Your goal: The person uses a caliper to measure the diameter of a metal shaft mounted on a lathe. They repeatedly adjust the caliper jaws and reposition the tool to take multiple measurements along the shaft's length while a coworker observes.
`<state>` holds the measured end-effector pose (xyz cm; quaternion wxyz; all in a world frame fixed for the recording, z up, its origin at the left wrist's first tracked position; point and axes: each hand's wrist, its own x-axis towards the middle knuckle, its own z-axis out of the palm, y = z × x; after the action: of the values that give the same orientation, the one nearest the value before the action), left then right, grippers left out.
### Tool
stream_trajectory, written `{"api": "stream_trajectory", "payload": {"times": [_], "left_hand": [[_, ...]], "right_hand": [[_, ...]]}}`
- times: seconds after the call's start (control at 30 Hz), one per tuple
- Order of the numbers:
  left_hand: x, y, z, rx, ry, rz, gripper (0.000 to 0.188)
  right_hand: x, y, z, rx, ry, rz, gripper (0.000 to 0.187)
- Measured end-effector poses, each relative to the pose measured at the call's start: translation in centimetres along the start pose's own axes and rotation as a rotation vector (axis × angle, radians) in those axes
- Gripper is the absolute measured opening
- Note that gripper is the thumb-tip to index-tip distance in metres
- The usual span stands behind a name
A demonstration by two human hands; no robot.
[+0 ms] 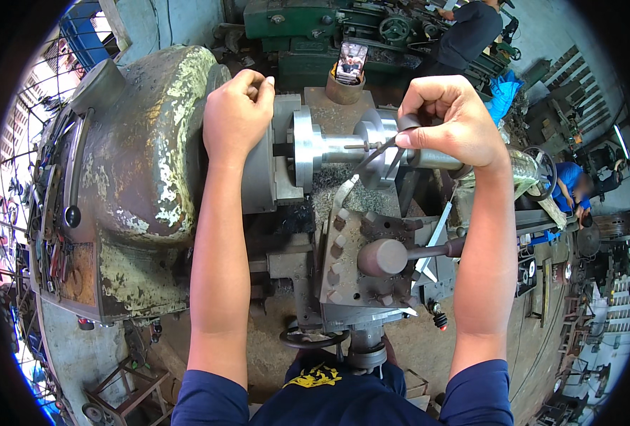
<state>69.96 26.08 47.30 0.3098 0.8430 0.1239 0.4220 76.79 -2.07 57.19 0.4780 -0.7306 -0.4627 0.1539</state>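
Observation:
My right hand pinches a dark spring caliper by its bowed top. Its two legs reach down to the left, beside the shiny flanged metal workpiece, and a thin adjusting screw sticks out across them. I cannot tell whether the tips touch the metal. The workpiece sits between the lathe chuck on the left and the tailstock on the right. Curled into a loose fist, my left hand is over the chuck, with nothing seen in it. A cutting tool points toward the workpiece from the square tool post.
The tool post handle juts right, near my right forearm. A vernier caliper lies beyond it. Behind the workpiece a phone stands on a metal cylinder. The headstock fills the left. Two people are farther off.

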Motion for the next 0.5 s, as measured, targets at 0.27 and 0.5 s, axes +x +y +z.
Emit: {"api": "stream_trajectory", "payload": {"times": [0.27, 0.5], "left_hand": [[0.01, 0.0, 0.01, 0.004, -0.004, -0.008, 0.018], [0.0, 0.33, -0.1, 0.005, -0.017, -0.019, 0.018]], "right_hand": [[0.02, -0.13, -0.03, 0.013, -0.044, 0.06, 0.025], [-0.03, -0.27, -0.05, -0.028, -0.028, 0.047, 0.025]]}}
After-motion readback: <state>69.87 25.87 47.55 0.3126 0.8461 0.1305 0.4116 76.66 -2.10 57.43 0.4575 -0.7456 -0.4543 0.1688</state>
